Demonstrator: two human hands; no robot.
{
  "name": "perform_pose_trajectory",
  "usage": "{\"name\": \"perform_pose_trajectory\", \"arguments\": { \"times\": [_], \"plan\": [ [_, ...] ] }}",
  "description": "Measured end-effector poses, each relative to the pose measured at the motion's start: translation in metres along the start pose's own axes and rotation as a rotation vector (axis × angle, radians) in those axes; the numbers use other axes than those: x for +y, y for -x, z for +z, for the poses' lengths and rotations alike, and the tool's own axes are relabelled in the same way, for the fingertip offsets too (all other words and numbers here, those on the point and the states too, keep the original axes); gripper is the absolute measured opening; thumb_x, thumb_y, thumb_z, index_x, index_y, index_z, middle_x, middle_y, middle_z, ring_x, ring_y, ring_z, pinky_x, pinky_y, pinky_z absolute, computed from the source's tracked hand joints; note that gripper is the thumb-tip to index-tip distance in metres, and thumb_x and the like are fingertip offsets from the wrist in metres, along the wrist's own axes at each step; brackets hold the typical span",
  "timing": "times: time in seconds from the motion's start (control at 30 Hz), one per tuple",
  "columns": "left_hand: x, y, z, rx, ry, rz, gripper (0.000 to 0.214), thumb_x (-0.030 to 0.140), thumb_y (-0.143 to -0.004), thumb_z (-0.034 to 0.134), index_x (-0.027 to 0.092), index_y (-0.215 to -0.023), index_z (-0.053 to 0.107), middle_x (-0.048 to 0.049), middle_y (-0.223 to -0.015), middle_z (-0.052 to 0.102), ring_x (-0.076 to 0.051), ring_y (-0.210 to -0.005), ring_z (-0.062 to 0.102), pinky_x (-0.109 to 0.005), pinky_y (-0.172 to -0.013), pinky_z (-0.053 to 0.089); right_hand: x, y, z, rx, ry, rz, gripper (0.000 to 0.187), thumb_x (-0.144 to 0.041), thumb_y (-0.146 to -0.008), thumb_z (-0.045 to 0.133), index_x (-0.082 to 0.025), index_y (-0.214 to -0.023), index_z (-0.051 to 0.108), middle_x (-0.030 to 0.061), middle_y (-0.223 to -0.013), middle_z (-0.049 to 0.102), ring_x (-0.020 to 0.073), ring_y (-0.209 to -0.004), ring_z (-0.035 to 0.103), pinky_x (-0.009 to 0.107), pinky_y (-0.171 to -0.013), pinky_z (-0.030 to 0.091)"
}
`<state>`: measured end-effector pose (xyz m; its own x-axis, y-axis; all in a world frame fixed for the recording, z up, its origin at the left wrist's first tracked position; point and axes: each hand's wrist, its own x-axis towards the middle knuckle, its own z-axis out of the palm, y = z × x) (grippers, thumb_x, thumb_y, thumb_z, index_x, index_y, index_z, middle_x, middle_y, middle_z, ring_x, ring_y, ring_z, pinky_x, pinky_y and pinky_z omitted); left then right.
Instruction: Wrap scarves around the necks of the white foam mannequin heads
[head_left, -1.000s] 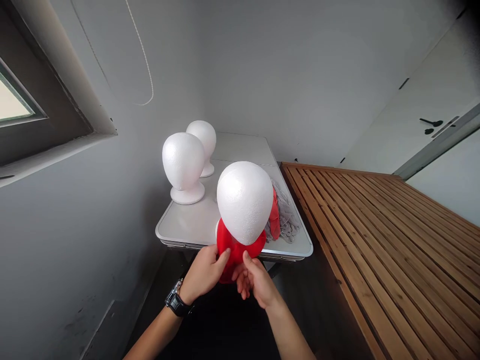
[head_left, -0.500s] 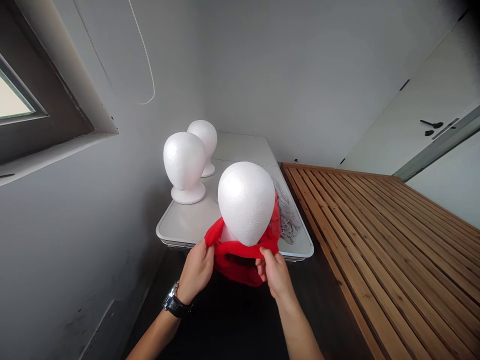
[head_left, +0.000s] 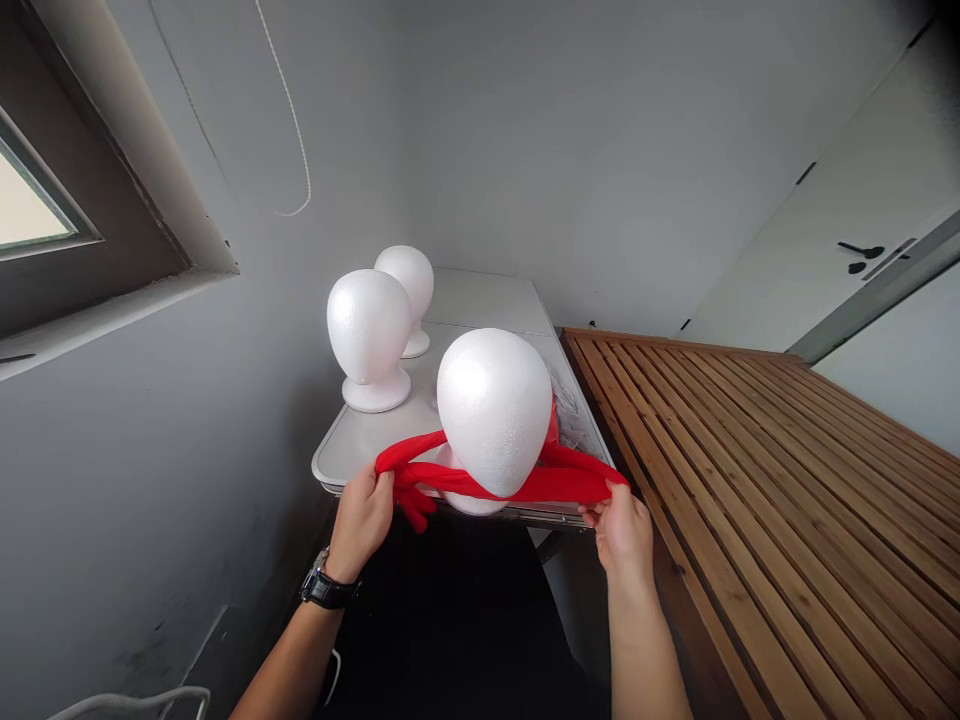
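Note:
A white foam head [head_left: 494, 412] stands at the near edge of a small white table [head_left: 360, 440]. A red stretchy cloth [head_left: 559, 484] is pulled wide into a loop around its neck. My left hand [head_left: 361, 518], with a black wristwatch, grips the cloth's left end, closed. At the right end my right hand [head_left: 622, 528] is closed on the cloth too. Both hands are level with the table's front edge, one on each side of the foam head.
Two more white foam heads [head_left: 368, 333] [head_left: 407, 290] stand farther back on the table. A grey knitted cloth [head_left: 577, 425] lies behind the near head. A wooden slatted surface [head_left: 750, 460] runs along the right. A grey wall and window sill are at left.
My hands have moved apart, left and right, stretching the bunched red cloth from a small bundle under the foam head into a wide loop around its neck.

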<state>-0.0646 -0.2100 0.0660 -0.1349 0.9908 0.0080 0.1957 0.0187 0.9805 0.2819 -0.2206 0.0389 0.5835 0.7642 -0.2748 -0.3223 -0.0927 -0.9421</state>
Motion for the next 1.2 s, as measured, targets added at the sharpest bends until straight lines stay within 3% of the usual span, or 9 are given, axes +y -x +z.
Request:
{"name": "perform_pose_trajectory", "arguments": {
  "times": [0.1, 0.23, 0.33, 0.4, 0.5, 0.6, 0.73, 0.87, 1.2],
  "plan": [
    [0.004, -0.007, 0.002, -0.132, 0.092, -0.071, 0.039, 0.046, -0.100, 0.047, 0.016, -0.087, 0.068, -0.0053, -0.061, 0.069, -0.020, -0.049, 0.062, -0.028, -0.050, 0.047, -0.008, -0.010, 0.008, -0.060, -0.177, 0.051, 0.024, -0.037, -0.077, 0.067, -0.020, -0.095, 0.068, 0.0012, -0.079, 0.073, 0.0157, -0.062, 0.064, 0.024, -0.049, 0.046],
    [0.001, -0.019, 0.001, -0.063, 0.141, -0.132, 0.033, 0.042, -0.096, 0.047, 0.019, -0.077, 0.060, -0.0023, -0.048, 0.059, -0.017, -0.039, 0.053, -0.024, -0.039, 0.033, -0.020, -0.023, 0.017, -0.151, -0.357, 0.148, 0.027, -0.035, -0.085, 0.063, -0.022, -0.107, 0.069, 0.0033, -0.102, 0.078, 0.0187, -0.086, 0.073, 0.029, -0.066, 0.060],
    [-0.003, -0.026, 0.000, -0.004, 0.149, -0.123, 0.028, 0.041, -0.093, 0.050, 0.019, -0.078, 0.058, 0.0003, -0.048, 0.057, -0.014, -0.039, 0.049, -0.023, -0.039, 0.032, -0.027, -0.031, 0.021, -0.204, -0.415, 0.212, 0.017, -0.030, -0.088, 0.062, -0.022, -0.102, 0.067, 0.0019, -0.092, 0.076, 0.0185, -0.083, 0.073, 0.032, -0.071, 0.062],
    [-0.004, -0.028, 0.000, 0.021, 0.132, -0.098, 0.027, 0.041, -0.092, 0.052, 0.019, -0.077, 0.056, 0.0015, -0.049, 0.056, -0.013, -0.041, 0.049, -0.022, -0.041, 0.034, -0.027, -0.035, 0.023, -0.236, -0.438, 0.230, 0.007, -0.027, -0.087, 0.064, -0.022, -0.088, 0.059, -0.0029, -0.072, 0.066, 0.0146, -0.068, 0.066, 0.028, -0.067, 0.060],
    [-0.006, -0.029, 0.002, 0.009, 0.122, -0.084, 0.027, 0.042, -0.091, 0.053, 0.019, -0.077, 0.056, 0.0021, -0.049, 0.055, -0.012, -0.042, 0.049, -0.021, -0.042, 0.034, -0.024, -0.041, 0.024, -0.309, -0.474, 0.258, 0.030, -0.023, -0.087, 0.067, -0.023, -0.074, 0.040, -0.0098, -0.054, 0.043, 0.0078, -0.049, 0.047, 0.022, -0.060, 0.056],
    [-0.009, -0.029, 0.003, 0.033, 0.175, -0.112, 0.026, 0.042, -0.088, 0.056, 0.019, -0.077, 0.059, 0.0019, -0.051, 0.055, -0.013, -0.043, 0.049, -0.022, -0.042, 0.034, -0.020, -0.046, 0.026, -0.367, -0.480, 0.276, 0.039, -0.021, -0.089, 0.065, -0.024, -0.072, 0.031, -0.0114, -0.052, 0.031, 0.0053, -0.043, 0.034, 0.017, -0.049, 0.047],
    [-0.017, -0.038, -0.003, 0.142, 0.272, -0.143, 0.025, 0.041, -0.078, 0.063, 0.016, -0.079, 0.067, -0.0006, -0.061, 0.062, -0.014, -0.051, 0.053, -0.024, -0.047, 0.038, -0.020, -0.057, 0.030, -0.438, -0.432, 0.326, 0.039, -0.017, -0.090, 0.065, -0.023, -0.074, 0.030, -0.0106, -0.054, 0.031, 0.0046, -0.042, 0.029, 0.015, -0.038, 0.030],
    [-0.026, -0.050, -0.014, 0.252, 0.338, -0.084, 0.027, 0.035, -0.073, 0.066, 0.013, -0.088, 0.074, -0.0045, -0.079, 0.073, -0.018, -0.076, 0.066, -0.025, -0.069, 0.052, -0.022, -0.073, 0.032, -0.486, -0.375, 0.347, 0.037, -0.018, -0.090, 0.067, -0.023, -0.075, 0.033, -0.0106, -0.055, 0.033, 0.0031, -0.040, 0.027, 0.013, -0.036, 0.026],
    [-0.015, -0.055, -0.013, 0.126, 0.420, -0.158, 0.038, 0.039, -0.070, 0.071, 0.012, -0.098, 0.075, -0.0077, -0.088, 0.076, -0.021, -0.079, 0.070, -0.033, -0.075, 0.058, -0.035, -0.102, 0.031, -0.609, -0.203, 0.281, 0.044, -0.029, -0.085, 0.079, -0.022, -0.078, 0.037, -0.0112, -0.058, 0.034, 0.0015, -0.042, 0.024, 0.011, -0.037, 0.025]
  ]
}}
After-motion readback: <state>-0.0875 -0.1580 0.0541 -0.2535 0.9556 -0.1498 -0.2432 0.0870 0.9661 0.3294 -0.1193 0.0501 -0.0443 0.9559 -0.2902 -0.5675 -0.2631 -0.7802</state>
